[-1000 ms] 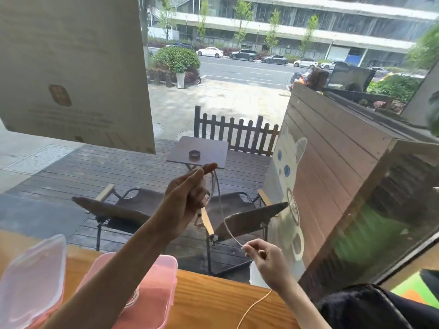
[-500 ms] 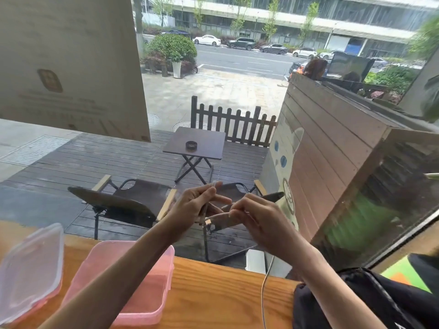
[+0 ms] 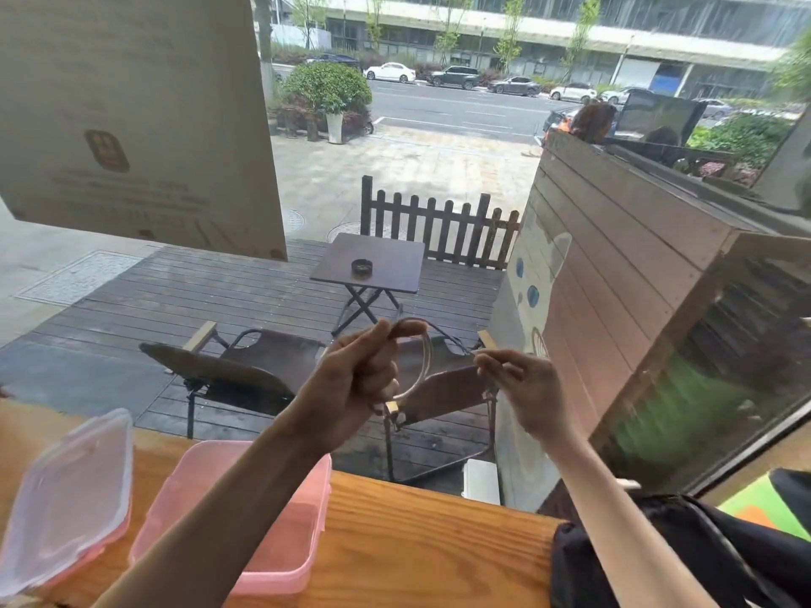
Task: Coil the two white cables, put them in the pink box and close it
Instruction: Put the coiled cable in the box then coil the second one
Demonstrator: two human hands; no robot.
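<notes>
My left hand is raised above the wooden counter and grips a small coil of white cable, whose loops curve out to the right of the fingers. My right hand pinches the same cable's end, level with the left hand and a little apart from it. The open pink box lies on the counter under my left forearm. Its translucent lid rests separately at the far left. The second cable is not visible.
The wooden counter runs along a window. A black bag sits on its right end. Outside stand deck chairs, a small table and a slatted wooden wall.
Over the last second my right hand rose from low by the counter up to the left hand, then drew apart to the right. The hanging cable length is now gathered into loops.
</notes>
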